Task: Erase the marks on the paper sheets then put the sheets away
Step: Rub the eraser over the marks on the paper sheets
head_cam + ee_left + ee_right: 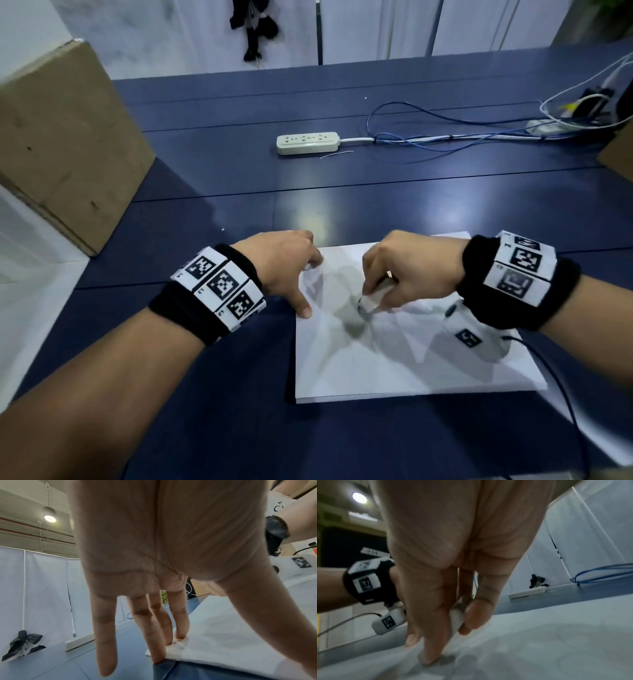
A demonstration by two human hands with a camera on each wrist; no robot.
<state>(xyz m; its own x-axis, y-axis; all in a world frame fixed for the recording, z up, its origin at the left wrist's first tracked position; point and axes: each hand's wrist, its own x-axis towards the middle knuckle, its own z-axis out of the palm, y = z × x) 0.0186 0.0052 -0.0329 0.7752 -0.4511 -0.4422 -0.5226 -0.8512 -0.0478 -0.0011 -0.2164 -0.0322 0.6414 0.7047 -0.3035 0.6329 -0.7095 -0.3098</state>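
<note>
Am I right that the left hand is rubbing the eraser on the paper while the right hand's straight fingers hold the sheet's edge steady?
Not quite: the hands are swapped. The head view shows the right hand pinching the eraser against the paper, while the left hand steadies the sheet's edge with straight fingers.

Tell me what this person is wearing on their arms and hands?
Both forearms are bare, no sleeves or gloves. Each wrist carries a black fabric band: the left wristband and right wristband hold white square tiles printed with black-and-white coded markers. Under the right wrist hangs a small white camera unit bearing another marker, with a dark cable trailing off.
</note>
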